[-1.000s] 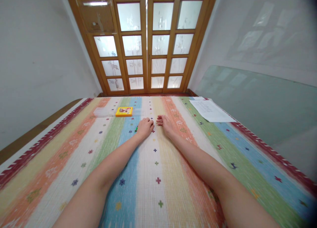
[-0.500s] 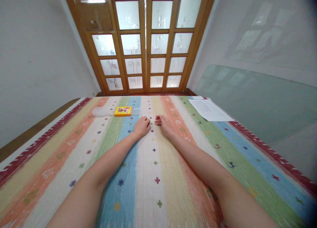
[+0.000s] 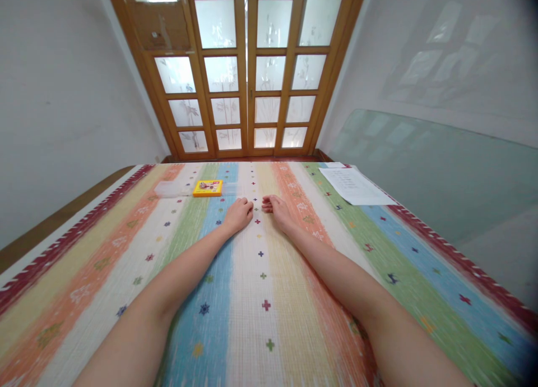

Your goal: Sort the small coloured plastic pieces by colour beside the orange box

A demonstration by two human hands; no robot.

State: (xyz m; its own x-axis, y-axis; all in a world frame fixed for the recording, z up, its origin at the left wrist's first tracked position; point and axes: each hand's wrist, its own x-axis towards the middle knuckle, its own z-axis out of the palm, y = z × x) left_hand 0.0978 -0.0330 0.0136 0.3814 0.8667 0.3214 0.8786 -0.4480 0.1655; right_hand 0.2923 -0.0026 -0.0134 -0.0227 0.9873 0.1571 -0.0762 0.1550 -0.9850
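My left hand point(image 3: 239, 213) rests on the striped tablecloth point(image 3: 247, 297) near the middle, its fingers curled in; whether anything is under them is hidden. Just to its right, across a small gap, my right hand point(image 3: 276, 208) lies on its side with fingers loosely bent and slightly apart, holding nothing that shows. Beyond my left hand is a yellow box point(image 3: 207, 188) with a picture on its top. It sits between a clear plastic container point(image 3: 168, 189) on its left and another clear plastic piece point(image 3: 230, 188) on its right.
White paper sheets with printed lines point(image 3: 356, 186) lie at the far right of the table. Wooden doors with frosted panes point(image 3: 227, 111) stand behind the far edge. A glass panel point(image 3: 420, 168) leans by the right wall.
My left hand has shifted very slightly to the left, widening the gap between the hands a little. The box, plastic pieces and papers rest as before.
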